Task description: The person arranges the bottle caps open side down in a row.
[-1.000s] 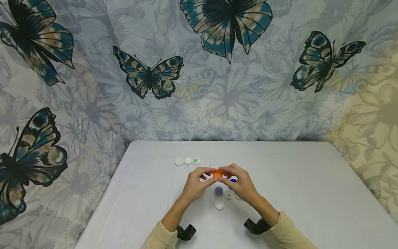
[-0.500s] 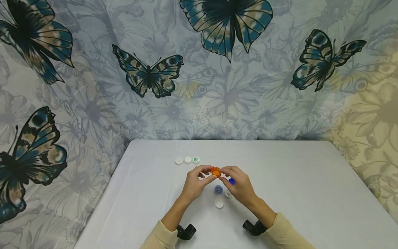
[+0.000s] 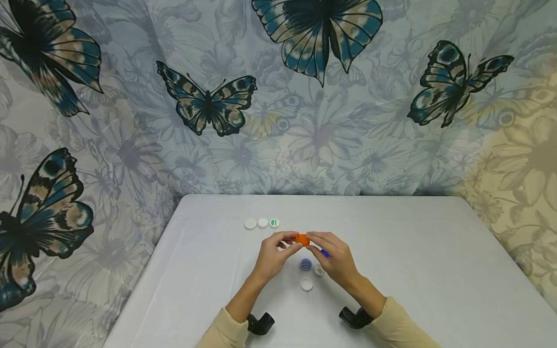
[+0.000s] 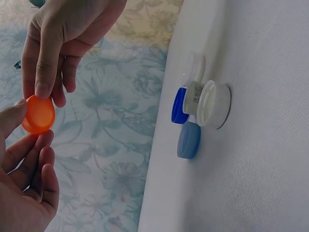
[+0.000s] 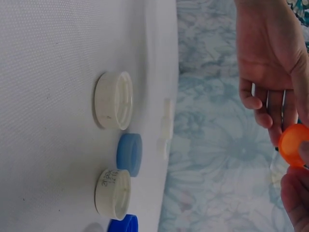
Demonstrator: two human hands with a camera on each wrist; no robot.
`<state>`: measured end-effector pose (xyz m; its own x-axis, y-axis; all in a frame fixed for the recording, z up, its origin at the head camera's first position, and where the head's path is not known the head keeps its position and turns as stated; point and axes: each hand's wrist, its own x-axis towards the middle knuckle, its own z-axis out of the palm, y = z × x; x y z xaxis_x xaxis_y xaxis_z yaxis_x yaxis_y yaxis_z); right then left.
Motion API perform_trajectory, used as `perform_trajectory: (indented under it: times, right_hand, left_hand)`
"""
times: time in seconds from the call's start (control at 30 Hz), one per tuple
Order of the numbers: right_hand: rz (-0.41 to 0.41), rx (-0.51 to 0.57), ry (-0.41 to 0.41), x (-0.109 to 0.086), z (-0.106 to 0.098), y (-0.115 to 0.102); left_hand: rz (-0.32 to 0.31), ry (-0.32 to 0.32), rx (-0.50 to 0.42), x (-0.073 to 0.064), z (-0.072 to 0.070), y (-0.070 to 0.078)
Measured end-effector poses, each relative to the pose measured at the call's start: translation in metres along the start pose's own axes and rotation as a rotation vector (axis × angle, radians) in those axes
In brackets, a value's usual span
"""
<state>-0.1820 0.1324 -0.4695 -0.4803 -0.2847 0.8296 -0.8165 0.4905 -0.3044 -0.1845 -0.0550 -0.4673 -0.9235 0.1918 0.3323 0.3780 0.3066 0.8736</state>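
Note:
An orange bottle cap [image 3: 302, 240] is held up above the table between both hands. My left hand [image 3: 272, 256] pinches its left side with thumb and fingertips. From the other side my right hand [image 3: 335, 256] grips it the same way. The left wrist view shows the orange cap [image 4: 39, 115] with its round face turned to the camera. Under the hands stand a light blue cap [image 3: 306, 264], a white cap [image 3: 306, 284] and a smaller white cap [image 3: 319, 270] with printed marks on its side. A dark blue cap [image 3: 324, 253] is partly hidden behind my right hand.
Farther back on the white table [image 3: 391, 251], a white cap [image 3: 250, 224], another white cap [image 3: 263, 223] and a cap with a green mark [image 3: 274, 223] form a row. In the left wrist view, a clear whitish cap [image 4: 194, 66] stands beyond the dark blue one. A butterfly-patterned cloth hangs behind the table.
The orange cap has turned in the fingers, its open hollow side no longer facing the head camera. Both hands have shifted only slightly and keep hold of it.

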Motion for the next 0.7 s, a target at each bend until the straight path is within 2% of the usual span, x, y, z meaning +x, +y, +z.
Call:
perform_trajectory:
  times: [0.37, 0.6, 0.7]
  right_hand:
    - [-0.002, 0.098, 0.003, -0.004, 0.001, 0.002]
    - [0.037, 0.108, -0.012, -0.005, 0.000, 0.002]
    - [0.050, 0.082, -0.015, -0.005, 0.000, 0.002]
  left_hand:
    - [-0.007, 0.035, -0.041, -0.001, 0.000, 0.000]
    - [-0.072, 0.059, -0.047, 0.000, 0.003, 0.004]
    - [-0.098, 0.053, -0.045, 0.000, 0.002, 0.015]
